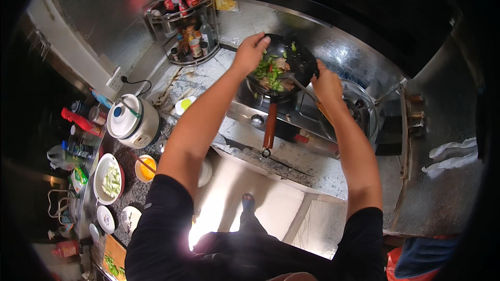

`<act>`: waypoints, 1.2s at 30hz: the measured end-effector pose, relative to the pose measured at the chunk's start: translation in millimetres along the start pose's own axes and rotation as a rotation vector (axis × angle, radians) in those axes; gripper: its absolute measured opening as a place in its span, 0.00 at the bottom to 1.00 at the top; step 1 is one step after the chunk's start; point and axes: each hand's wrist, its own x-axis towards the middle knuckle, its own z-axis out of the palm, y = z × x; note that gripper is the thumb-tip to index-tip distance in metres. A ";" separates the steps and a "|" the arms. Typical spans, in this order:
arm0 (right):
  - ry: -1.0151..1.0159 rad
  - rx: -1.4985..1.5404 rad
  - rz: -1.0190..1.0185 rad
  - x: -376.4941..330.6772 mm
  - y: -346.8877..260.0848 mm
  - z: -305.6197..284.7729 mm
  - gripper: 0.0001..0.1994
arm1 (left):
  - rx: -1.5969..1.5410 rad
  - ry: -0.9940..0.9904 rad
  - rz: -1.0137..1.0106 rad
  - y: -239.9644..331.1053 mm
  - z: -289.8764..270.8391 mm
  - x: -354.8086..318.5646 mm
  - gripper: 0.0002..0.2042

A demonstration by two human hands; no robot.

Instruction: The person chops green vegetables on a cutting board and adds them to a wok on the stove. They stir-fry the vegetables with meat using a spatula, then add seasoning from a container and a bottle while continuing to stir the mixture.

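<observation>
A black wok (291, 62) with a reddish-brown handle sits on the left burner of a steel stove (312, 119). Green vegetables and pieces of meat (271, 73) fill it. My left hand (251, 51) hovers over the wok's left rim with the fingers pinched together; I cannot tell whether something is between them. My right hand (327, 84) grips the handle of a metal spatula (299, 84) whose blade lies in the food.
A white rice cooker (133, 119) stands at the left, by a bowl of beaten egg (146, 169), a plate of sliced vegetables (110, 179) and several bottles. A two-tier rack of condiments (187, 26) fills the back corner. The right burner (359, 104) is bare.
</observation>
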 end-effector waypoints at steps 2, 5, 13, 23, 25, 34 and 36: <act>-0.010 -0.145 -0.074 3.4 -3.5 -9.5 0.24 | -0.140 0.095 -0.066 19.7 -33.6 -9.1 0.20; -0.045 -0.304 -0.064 9.9 -9.6 -6.0 0.25 | -0.401 0.212 -0.216 54.0 -81.3 -36.6 0.13; -0.050 0.943 0.209 -99.7 -86.3 -36.1 0.19 | -0.703 0.423 -0.246 94.7 -258.6 -352.0 0.11; -0.673 1.026 0.034 -582.9 -292.1 57.2 0.27 | 0.880 0.592 -0.574 63.4 -381.6 -936.1 0.37; -0.887 0.979 -0.090 -665.5 -343.1 87.8 0.27 | 1.061 0.588 -0.712 71.0 -404.2 -1008.9 0.44; -1.298 0.891 -0.202 -806.0 -463.8 204.4 0.25 | 1.089 0.755 -1.043 19.2 -652.2 -1094.7 0.33; -1.214 0.848 -0.325 -808.8 -496.8 222.2 0.24 | 1.049 0.589 -1.018 -2.2 -657.4 -1090.4 0.32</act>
